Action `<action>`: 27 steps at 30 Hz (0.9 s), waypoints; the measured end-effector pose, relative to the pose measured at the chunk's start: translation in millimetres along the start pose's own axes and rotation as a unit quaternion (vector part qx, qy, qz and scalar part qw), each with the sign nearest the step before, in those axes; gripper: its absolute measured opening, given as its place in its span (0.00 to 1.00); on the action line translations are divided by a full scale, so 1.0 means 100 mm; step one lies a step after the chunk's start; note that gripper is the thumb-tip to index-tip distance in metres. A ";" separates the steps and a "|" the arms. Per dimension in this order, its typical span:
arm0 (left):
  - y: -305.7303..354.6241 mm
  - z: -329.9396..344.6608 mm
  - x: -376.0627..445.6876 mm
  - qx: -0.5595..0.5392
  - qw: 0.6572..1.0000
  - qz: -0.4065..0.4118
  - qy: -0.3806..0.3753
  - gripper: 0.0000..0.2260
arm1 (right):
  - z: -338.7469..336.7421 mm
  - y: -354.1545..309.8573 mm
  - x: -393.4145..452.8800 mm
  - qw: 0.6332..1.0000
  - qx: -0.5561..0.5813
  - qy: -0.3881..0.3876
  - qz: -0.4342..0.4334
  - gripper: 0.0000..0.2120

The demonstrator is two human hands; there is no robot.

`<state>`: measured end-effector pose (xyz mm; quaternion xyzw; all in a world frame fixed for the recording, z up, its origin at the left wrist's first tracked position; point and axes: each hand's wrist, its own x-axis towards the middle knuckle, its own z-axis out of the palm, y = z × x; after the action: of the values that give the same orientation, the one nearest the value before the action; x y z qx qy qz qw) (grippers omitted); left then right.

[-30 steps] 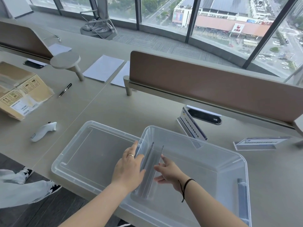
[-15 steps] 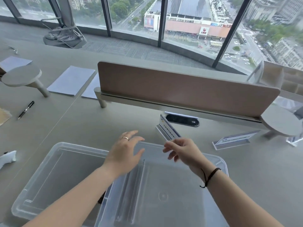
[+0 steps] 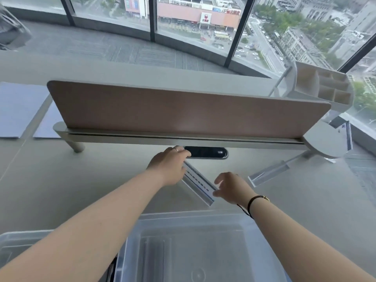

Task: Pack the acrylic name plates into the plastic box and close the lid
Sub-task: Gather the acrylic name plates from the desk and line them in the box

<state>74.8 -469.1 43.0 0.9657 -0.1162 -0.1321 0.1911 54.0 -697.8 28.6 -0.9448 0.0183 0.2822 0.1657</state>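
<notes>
— Two hands on one plate: your left hand point(image 3: 169, 166) closes over the far end of the acrylic name plate point(image 3: 200, 183), near the cable slot point(image 3: 205, 152) under the divider point(image 3: 183, 110) at the desk's far edge.

— And your right hand point(image 3: 232, 188)?

— Its fingers curl loosely at the plate's near end, thumb touching the corner; whether it grips, you cannot tell. A second name plate point(image 3: 268, 173) lies to the right on the desk point(image 3: 61, 180). The plastic box point(image 3: 203, 218) sits open at the near edge, clear plates inside; its lid point(image 3: 18, 239) rests at the left.
</notes>
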 end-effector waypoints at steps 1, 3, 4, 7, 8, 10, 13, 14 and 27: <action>-0.04 0.03 0.09 0.018 1.000 0.011 -0.012 0.19 | 0.02 0.01 0.04 1.000 -0.005 0.004 -0.005 0.15; -0.14 0.11 0.22 0.048 0.998 0.021 -0.042 0.19 | 0.07 0.03 0.09 1.000 -0.016 0.002 -0.012 0.14; -0.18 0.15 0.27 0.060 0.996 0.021 -0.055 0.19 | 0.09 0.03 0.11 1.000 -0.023 -0.002 -0.013 0.13; -0.24 0.24 0.35 0.078 0.995 0.018 -0.051 0.13 | 0.18 0.04 0.16 0.998 -0.054 -0.006 -0.016 0.04; -0.25 0.26 0.36 0.079 0.996 0.018 -0.037 0.09 | 0.22 0.05 0.17 0.998 -0.059 -0.010 -0.010 0.09; -0.23 0.27 0.36 0.085 0.996 0.017 -0.023 0.06 | 0.26 0.04 0.17 0.998 -0.062 -0.008 -0.013 0.17; -0.23 0.27 0.32 0.076 0.997 0.009 -0.028 0.04 | 0.24 0.02 0.14 0.998 -0.058 0.004 -0.018 0.20; -0.24 0.26 0.30 0.071 0.997 0.004 -0.028 0.03 | 0.22 0.02 0.12 0.998 -0.056 0.008 -0.019 0.19; 0.28 -0.55 -0.65 0.000 0.973 0.018 0.228 0.06 | -0.46 -0.01 -0.85 0.953 0.092 0.214 -0.196 0.12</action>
<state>25.0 -458.3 116.8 0.9681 -0.0871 0.0951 0.2151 7.3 -716.6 111.1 -0.9486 -0.1063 0.0329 0.2962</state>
